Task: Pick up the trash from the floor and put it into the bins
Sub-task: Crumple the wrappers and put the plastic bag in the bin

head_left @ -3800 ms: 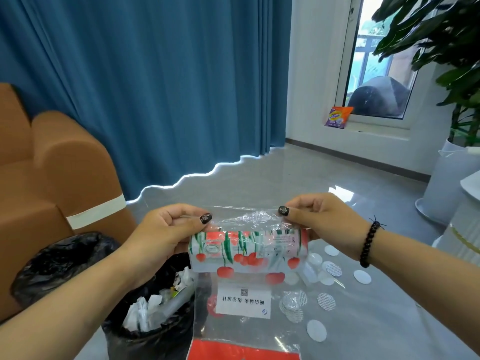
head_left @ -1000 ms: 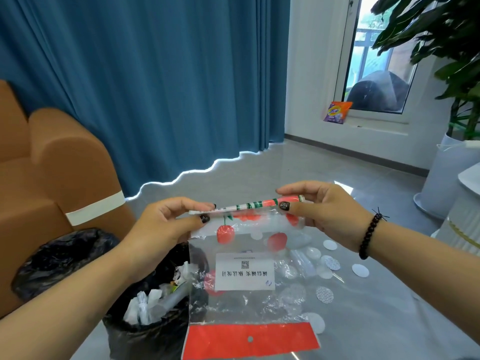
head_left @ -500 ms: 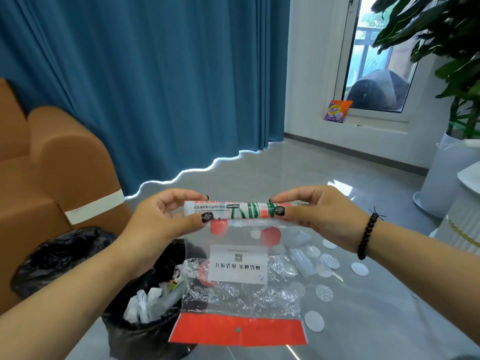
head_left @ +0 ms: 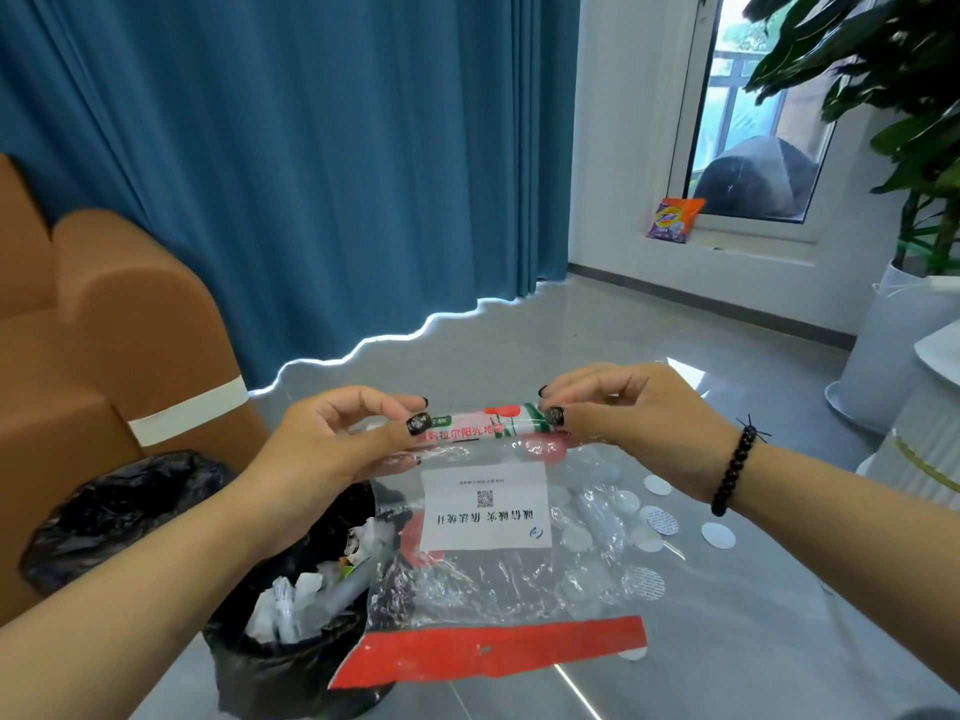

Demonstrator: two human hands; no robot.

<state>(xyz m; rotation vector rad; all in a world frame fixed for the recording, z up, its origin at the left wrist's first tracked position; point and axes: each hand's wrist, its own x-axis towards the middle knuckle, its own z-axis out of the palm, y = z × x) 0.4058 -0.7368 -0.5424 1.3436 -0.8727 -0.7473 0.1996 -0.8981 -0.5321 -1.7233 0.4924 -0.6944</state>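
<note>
Plastic bag [head_left: 498, 579], clear with a white printed label and a red band along its bottom edge, hangs in the air in front of the person, above the grey floor [head_left: 519, 330]. Its top part is rolled into a tight tube printed with red fruit, green stripes and red characters, and that roll lies level between the two hands. The left hand [head_left: 332, 449] pinches the left end of the roll between thumb and fingertips; the right hand [head_left: 639, 423] pinches the right end the same way, fingers closed on it. Both thumbs have dark-painted nails, and the right wrist wears a black bead bracelet [head_left: 732, 472].

Just under the bag's left edge stands a bin lined with a black bag [head_left: 291, 662], holding crumpled white wrappers and other scraps; the hanging bag covers part of its right rim. A second black-lined bin [head_left: 119, 506] sits further left, against an orange-brown armchair [head_left: 104, 330] with a white strip of tape around its arm.

On the floor behind and to the right of the bag lie several white round discs [head_left: 718, 535], some seen only through the clear plastic, so their number cannot be told. A blue curtain [head_left: 311, 148] fills the back, its hem just touching the floor. To the right are a window [head_left: 753, 122] with an orange and purple packet [head_left: 674, 219] on its sill, a leafy plant in a white pot [head_left: 893, 350], and a white ribbed object [head_left: 930, 449] at the frame edge.
</note>
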